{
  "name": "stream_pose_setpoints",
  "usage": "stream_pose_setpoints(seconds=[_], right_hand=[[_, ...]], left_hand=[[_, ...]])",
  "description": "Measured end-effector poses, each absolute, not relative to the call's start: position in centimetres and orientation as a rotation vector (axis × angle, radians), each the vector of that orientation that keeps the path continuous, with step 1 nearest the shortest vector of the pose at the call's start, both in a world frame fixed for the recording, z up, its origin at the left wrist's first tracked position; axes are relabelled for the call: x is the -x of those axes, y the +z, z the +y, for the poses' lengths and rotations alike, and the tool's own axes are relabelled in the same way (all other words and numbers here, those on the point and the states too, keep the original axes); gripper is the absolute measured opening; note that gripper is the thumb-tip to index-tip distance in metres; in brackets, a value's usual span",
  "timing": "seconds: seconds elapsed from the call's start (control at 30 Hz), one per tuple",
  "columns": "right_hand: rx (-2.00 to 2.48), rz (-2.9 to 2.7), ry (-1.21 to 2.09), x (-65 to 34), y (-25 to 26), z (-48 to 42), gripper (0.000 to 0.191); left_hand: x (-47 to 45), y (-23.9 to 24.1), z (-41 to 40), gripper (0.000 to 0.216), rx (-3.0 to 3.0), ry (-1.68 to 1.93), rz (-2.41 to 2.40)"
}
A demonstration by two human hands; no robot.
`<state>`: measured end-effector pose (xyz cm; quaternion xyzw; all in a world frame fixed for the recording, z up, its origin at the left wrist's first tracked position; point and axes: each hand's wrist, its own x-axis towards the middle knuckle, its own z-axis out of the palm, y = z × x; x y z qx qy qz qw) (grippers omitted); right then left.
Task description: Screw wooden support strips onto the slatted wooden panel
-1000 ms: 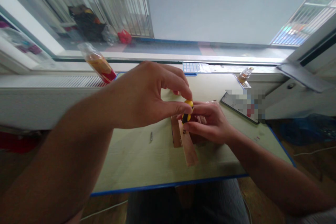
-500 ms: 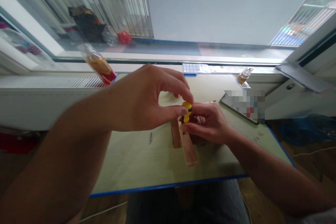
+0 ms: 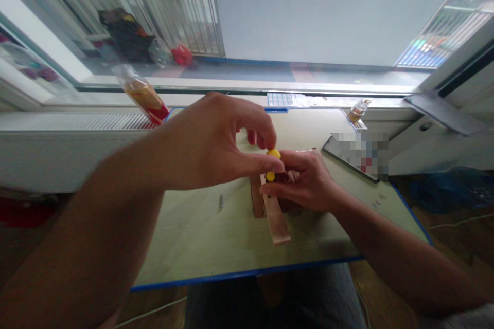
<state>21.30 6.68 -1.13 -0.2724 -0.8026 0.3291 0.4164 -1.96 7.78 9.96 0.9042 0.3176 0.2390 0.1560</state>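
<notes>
My left hand reaches over the table from the left, its thumb and index finger closed on a stubby yellow-and-black screwdriver. The screwdriver stands roughly upright over a light wooden strip; its tip is hidden. My right hand is closed around the strip by the screwdriver, thumb on the near side and index finger against the handle. Beneath the strip lies a darker wooden piece, partly covered by the hands. A small metal piece, like a bit or screw, lies to the left.
The pale table has a blue edge. A phone-like slab, partly pixelated, rests at right. Bottles stand near the window: one with a red-and-orange label at left, a small one at right. A radiator runs along the left.
My left thumb has slid right across the screwdriver handle and the fingers have curled in, with the handle turning slightly. My right hand and the wooden strip have barely moved.
</notes>
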Motion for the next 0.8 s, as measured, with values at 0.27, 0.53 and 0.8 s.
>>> stream_pose_setpoints(seconds=[0.27, 0.53, 0.8], right_hand=[[0.682, -1.985, 0.848, -21.12, -1.47, 6.71, 0.032], [0.685, -1.962, 0.931, -21.24, -1.55, 6.72, 0.024], [0.658, -1.990, 0.991, -21.61, -1.45, 6.74, 0.016]], left_hand=[[1.86, 9.82, 7.74, 0.008, -2.580, 0.730, 0.905], [1.99, 9.64, 7.84, 0.006, -2.539, 0.731, 0.876], [2.47, 9.52, 8.03, 0.014, -2.550, 0.737, 0.845]])
